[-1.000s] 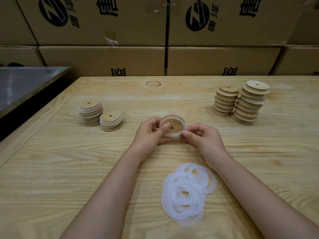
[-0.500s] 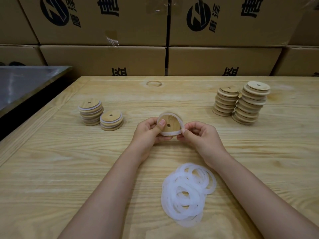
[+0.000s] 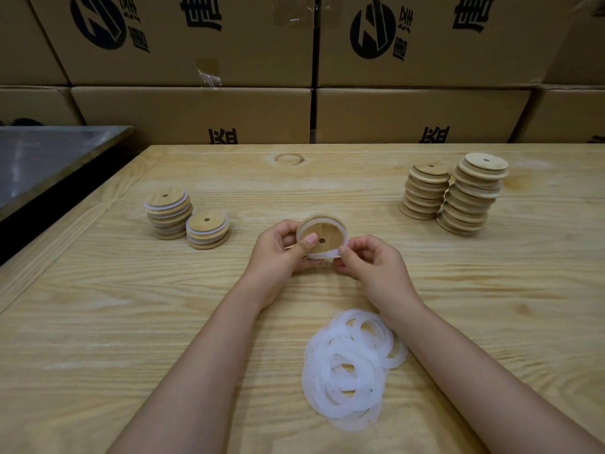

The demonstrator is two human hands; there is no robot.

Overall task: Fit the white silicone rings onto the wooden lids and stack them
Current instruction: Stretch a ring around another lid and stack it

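Above the table's middle I hold a round wooden lid (image 3: 327, 239) with a small centre hole, tilted toward me. My left hand (image 3: 278, 253) grips its left side, thumb pressed on the lid's face. A white silicone ring (image 3: 322, 256) runs round the lid's rim, and my right hand (image 3: 370, 260) pinches it at the lower right. A loose pile of white rings (image 3: 347, 368) lies near me. Two stacks of bare lids (image 3: 458, 194) stand at the right. Two shorter stacks of lids with rings (image 3: 186, 217) stand at the left.
The light wooden table (image 3: 98, 306) fills the view. Cardboard boxes (image 3: 196, 44) with dark print are stacked along its far edge. A grey metal surface (image 3: 42, 158) sits to the far left, with a dark gap between it and the table.
The lid has tilted up to face me, and the ring now sits more evenly around its rim. My left thumb has shifted onto the lid's face.
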